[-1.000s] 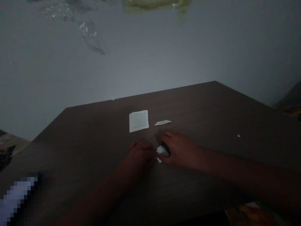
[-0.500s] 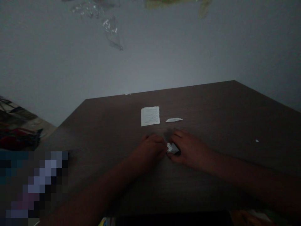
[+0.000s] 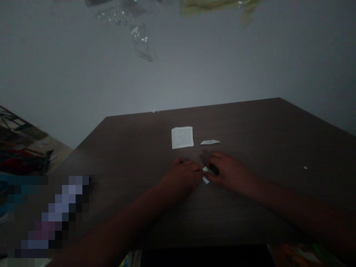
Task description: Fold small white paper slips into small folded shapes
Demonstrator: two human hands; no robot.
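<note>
Between my hands, on the dark wooden table (image 3: 133,148), is a small folded piece of paper (image 3: 205,180), largely covered by fingers. My left hand (image 3: 187,174) is closed on its left side, fingers bent together. From the right, my right hand (image 3: 226,170) presses the paper with its thumb, the fingers curled round in front. Just beyond the hands lies a stack of square printed paper sheets (image 3: 182,137). To the right of that stack rests a narrow folded paper strip (image 3: 210,142) with slanted ends.
A tiny white scrap (image 3: 305,167) lies at the right of the table. A blurred-out object (image 3: 61,211) occupies the left front. The pale wall (image 3: 194,66) rises behind the table, with clear plastic (image 3: 140,39) hanging on it.
The paper's upright, spread part has been pressed down, so less of it shows. My right thumb has moved onto it. The whole view has shifted slightly.
</note>
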